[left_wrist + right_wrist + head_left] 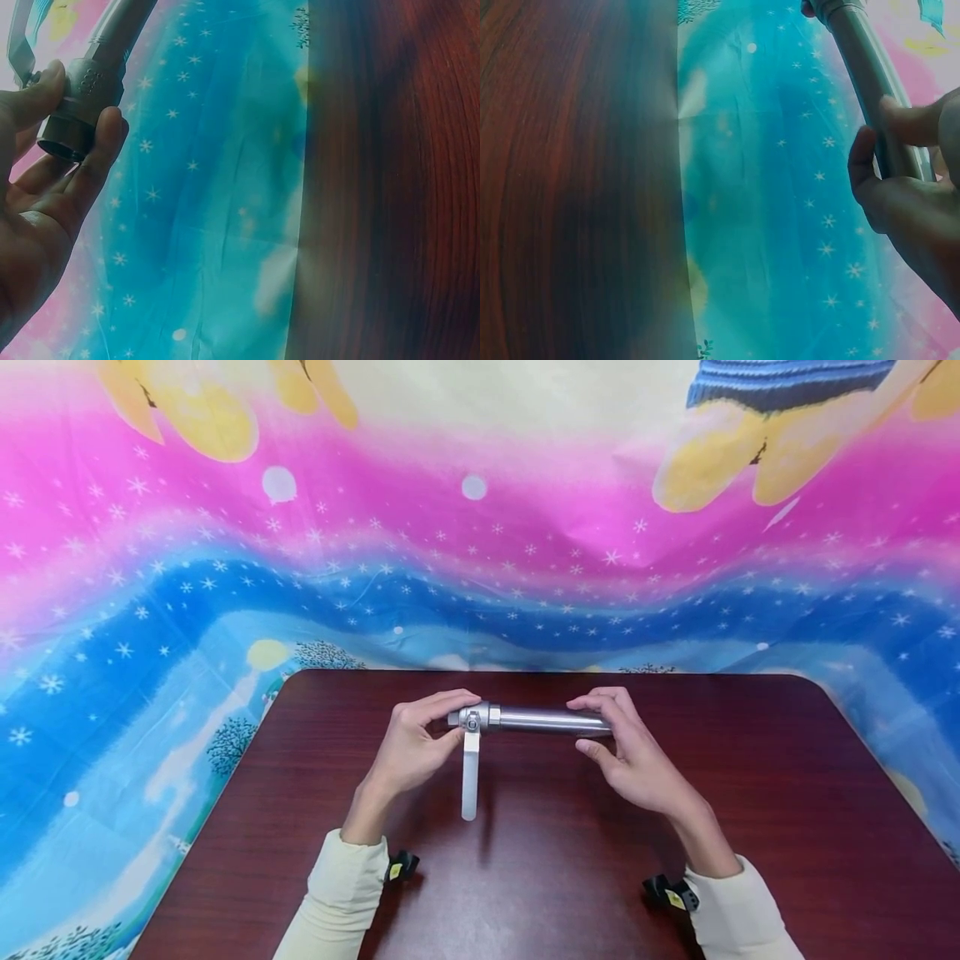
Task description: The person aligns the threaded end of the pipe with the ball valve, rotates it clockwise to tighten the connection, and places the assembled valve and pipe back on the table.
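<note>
A steel ball valve (474,718) is joined to a shiny metal pipe (551,720), held level above the table. From the valve a flat lever handle (470,781) points down toward the person. My left hand (408,747) pinches the valve body near its outer end, thumb and fingers on opposite sides. In the left wrist view the open threaded end of the valve (66,139) faces the palm. Around the pipe's far right end curls my right hand (637,760). The right wrist view has its thumb and a finger against the pipe (866,71).
A dark reddish wooden table (555,877) lies under both hands. Behind it hangs a colourful snowflake-printed cloth (420,543), which also runs down the left and right sides. Small black devices (402,866) sit at both sleeve cuffs.
</note>
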Action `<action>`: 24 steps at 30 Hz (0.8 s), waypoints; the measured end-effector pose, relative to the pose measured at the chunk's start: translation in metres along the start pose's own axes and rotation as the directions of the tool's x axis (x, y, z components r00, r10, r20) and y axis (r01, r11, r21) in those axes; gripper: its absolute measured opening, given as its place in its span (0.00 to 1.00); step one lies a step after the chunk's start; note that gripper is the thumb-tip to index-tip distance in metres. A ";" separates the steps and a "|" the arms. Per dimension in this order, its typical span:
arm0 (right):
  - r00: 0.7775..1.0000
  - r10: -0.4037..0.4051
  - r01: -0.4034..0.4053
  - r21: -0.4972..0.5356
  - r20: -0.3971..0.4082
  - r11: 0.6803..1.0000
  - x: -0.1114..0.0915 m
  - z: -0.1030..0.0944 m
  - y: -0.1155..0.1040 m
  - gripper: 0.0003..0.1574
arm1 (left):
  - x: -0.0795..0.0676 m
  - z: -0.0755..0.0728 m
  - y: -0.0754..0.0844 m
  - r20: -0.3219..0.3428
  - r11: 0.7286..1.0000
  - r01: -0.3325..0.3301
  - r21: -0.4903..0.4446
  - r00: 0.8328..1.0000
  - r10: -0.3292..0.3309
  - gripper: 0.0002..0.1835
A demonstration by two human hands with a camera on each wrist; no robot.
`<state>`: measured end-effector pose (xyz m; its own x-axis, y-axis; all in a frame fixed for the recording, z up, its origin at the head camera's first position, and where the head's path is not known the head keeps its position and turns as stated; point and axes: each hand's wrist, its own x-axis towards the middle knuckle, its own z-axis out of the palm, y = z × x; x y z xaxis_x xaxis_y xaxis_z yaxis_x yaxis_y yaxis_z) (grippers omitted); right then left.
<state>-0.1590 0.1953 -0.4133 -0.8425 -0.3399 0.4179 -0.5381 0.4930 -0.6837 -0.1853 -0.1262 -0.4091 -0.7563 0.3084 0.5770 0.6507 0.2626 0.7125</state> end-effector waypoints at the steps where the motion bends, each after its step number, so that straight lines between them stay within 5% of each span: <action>1: 1.000 0.005 -0.005 0.000 -0.008 1.000 0.000 0.000 0.000 0.32 | 0.000 0.000 0.000 0.001 1.000 0.002 0.000 1.000 -0.002 0.28; 10: 0.992 -0.056 0.055 -0.006 -0.109 0.998 0.004 0.004 0.004 0.30 | 0.000 0.000 0.002 0.005 1.000 0.001 -0.013 1.000 -0.001 0.27; 24: 0.992 -0.070 0.069 -0.017 -0.102 0.997 0.004 0.006 0.004 0.27 | 0.000 -0.002 0.001 -0.009 0.999 -0.033 0.024 0.999 0.034 0.27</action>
<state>-0.1647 0.1913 -0.4182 -0.8010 -0.2902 0.5237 -0.5951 0.4817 -0.6433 -0.1852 -0.1280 -0.4073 -0.7346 0.3090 0.6040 0.6769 0.2739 0.6832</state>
